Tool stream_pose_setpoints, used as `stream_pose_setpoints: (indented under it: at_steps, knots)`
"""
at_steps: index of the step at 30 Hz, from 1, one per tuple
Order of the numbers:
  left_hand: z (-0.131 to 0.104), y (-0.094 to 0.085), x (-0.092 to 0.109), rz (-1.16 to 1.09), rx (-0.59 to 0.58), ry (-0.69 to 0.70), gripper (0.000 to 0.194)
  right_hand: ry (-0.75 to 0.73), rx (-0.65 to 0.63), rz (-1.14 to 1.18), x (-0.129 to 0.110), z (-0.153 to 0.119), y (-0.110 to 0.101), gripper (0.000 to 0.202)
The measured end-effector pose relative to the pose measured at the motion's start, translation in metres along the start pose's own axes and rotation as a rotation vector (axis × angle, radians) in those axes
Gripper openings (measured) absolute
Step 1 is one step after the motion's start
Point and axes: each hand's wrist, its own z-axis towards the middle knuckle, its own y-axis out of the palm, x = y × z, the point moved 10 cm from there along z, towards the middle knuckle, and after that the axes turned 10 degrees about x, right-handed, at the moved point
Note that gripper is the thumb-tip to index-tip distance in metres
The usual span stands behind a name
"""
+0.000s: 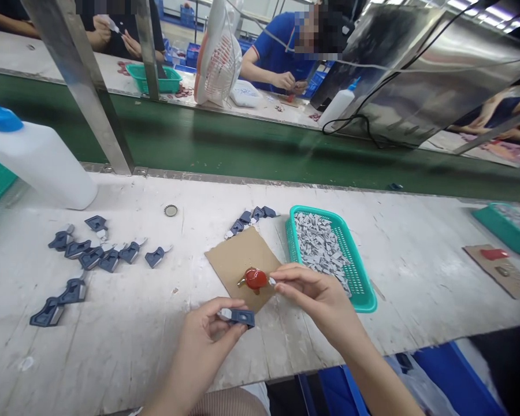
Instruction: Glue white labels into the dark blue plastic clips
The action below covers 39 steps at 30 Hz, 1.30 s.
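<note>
Right hand (316, 292): fingers pinched on small light-coloured piece, tip touching red glue blob (255, 278) on cardboard pad (238, 257).
Left hand (208, 335): gripping dark blue plastic part (241, 316) by near end, above bench (416, 271), long axis roughly left-right, free end toward right hand.
Part sits just below-left of blob; right hand nearer to blob.
Green basket (366, 294) of grey pieces directly behind right hand.
More blue parts (93, 254) well apart, on left.

White workbench (416, 277), scuffed. On it: white squeeze bottle (39, 162), bottle cap (170, 210), scattered dark blue-grey parts (91, 254), further parts (251, 218), cardboard piece (238, 260) bearing a red blob (255, 278), teal basket (366, 297) of small grey pieces (320, 245).
</note>
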Motion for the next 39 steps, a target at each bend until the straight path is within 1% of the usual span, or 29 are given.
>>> stream_pose_setpoints:
  at_steps: [3,5,7,10,14,20,23,28,32,35,39]
  knots:
    - [-0.002,0.006,0.004,-0.022,-0.016,0.012,0.016,0.062,-0.052,0.103,-0.001,-0.009,0.007,0.015]
    - [-0.005,0.01,0.013,0.003,-0.048,0.069,0.01,0.037,-0.078,0.092,-0.007,-0.016,0.011,0.011]
    - [-0.008,0.015,0.023,0.06,-0.082,0.151,0.004,-0.017,-0.095,0.017,-0.016,-0.022,0.015,0.009]
    - [-0.013,0.017,0.031,0.121,-0.093,0.235,0.008,-0.095,-0.108,-0.094,-0.029,-0.028,0.022,0.01]
    - [-0.016,0.018,0.034,0.144,-0.091,0.29,0.013,-0.177,-0.125,-0.137,-0.041,-0.033,0.028,0.011]
    - [-0.019,0.015,0.038,0.165,-0.075,0.319,0.014,-0.239,-0.131,-0.175,-0.045,-0.038,0.027,0.014]
    - [-0.021,0.015,0.039,0.179,-0.076,0.329,0.015,-0.241,-0.14,-0.181,-0.044,-0.04,0.027,0.015]
    - [-0.022,0.015,0.04,0.198,-0.068,0.335,0.015,-0.146,-0.17,-0.156,-0.036,-0.04,0.03,0.014]
    - [-0.025,0.012,0.042,0.244,-0.052,0.39,0.018,-0.022,-0.159,-0.102,-0.026,-0.037,0.029,0.009]
    - [-0.031,0.011,0.048,0.299,-0.058,0.511,0.02,0.129,-0.192,0.06,-0.012,-0.036,0.033,0.003]
    - [-0.046,0.018,0.063,0.372,-0.137,0.756,0.032,0.331,-0.328,0.395,0.001,-0.045,0.049,0.019]
